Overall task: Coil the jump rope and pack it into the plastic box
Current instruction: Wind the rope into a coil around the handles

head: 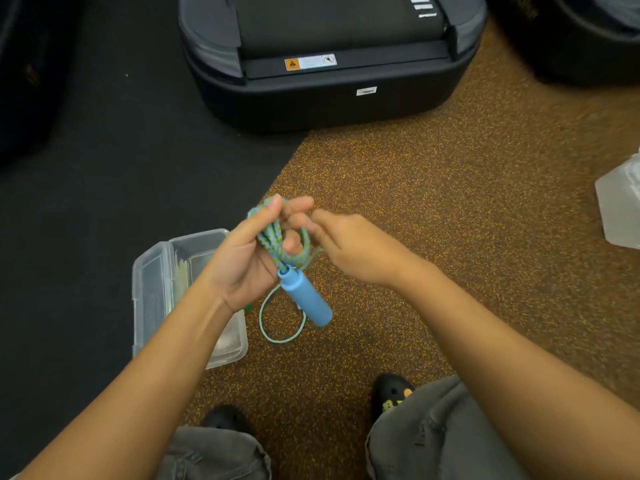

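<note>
My left hand (249,258) grips several loops of the blue-green braided jump rope (273,237) in the middle of the head view. A blue handle (306,299) hangs from the bundle just below that hand. My right hand (353,247) is beside the coil, its fingertips pinching a strand at the bundle's right side. A loose loop of rope (277,327) lies on the floor under the handle. The clear plastic box (156,292) sits open on the floor to the left, partly hidden by my left forearm. The second handle is out of sight.
A black treadmill end (329,81) stands ahead on the floor. A translucent plastic container (620,209) sits at the right edge. My knees and black shoes (391,393) are at the bottom. The floor is brown speckled rubber on the right and dark mat on the left.
</note>
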### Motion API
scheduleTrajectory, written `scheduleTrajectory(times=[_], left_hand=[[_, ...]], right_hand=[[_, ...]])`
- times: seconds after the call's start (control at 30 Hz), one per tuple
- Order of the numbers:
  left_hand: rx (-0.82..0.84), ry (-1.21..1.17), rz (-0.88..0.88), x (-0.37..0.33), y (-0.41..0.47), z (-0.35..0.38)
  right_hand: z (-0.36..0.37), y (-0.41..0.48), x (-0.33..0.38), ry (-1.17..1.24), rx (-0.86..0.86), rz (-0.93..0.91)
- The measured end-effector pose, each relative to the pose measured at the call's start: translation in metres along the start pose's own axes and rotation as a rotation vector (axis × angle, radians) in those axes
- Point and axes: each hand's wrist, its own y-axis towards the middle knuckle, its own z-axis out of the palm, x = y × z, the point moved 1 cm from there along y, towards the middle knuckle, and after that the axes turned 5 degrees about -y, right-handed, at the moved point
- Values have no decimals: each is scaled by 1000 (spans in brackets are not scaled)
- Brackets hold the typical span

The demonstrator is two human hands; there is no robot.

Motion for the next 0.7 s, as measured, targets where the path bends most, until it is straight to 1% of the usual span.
scheduleTrajectory(times=[0.07, 0.17, 0.23, 0.3, 0.37, 0.4, 0.5, 0.57, 0.6, 0.7], left_hand=[[-70, -17, 25, -2, 1, -3], [-154, 63, 37, 2, 5, -9], [-222, 91, 61, 6, 7, -15], [-295, 108, 109, 5, 9, -22], [-338, 186, 145, 3, 11, -27], [-348, 274, 143, 3, 11, -28], [-315, 664, 65, 12, 10, -29], [-277, 802, 10, 18, 9, -26], [-272, 806, -13, 18, 8, -25], [-249, 659, -66, 12, 6, -19]], right_hand=[[10, -2, 6, -36, 132, 23], [19, -6, 13, -72, 287, 48], [21, -9, 14, -144, 372, 58], [21, -13, 18, -198, 416, 39], [22, -16, 24, -201, 408, -13], [22, -17, 27, -185, 394, -47], [18, -17, 33, -142, 307, -122], [12, -16, 32, -134, 218, -151], [10, -15, 31, -132, 173, -158], [4, -11, 26, -106, 52, -159]])
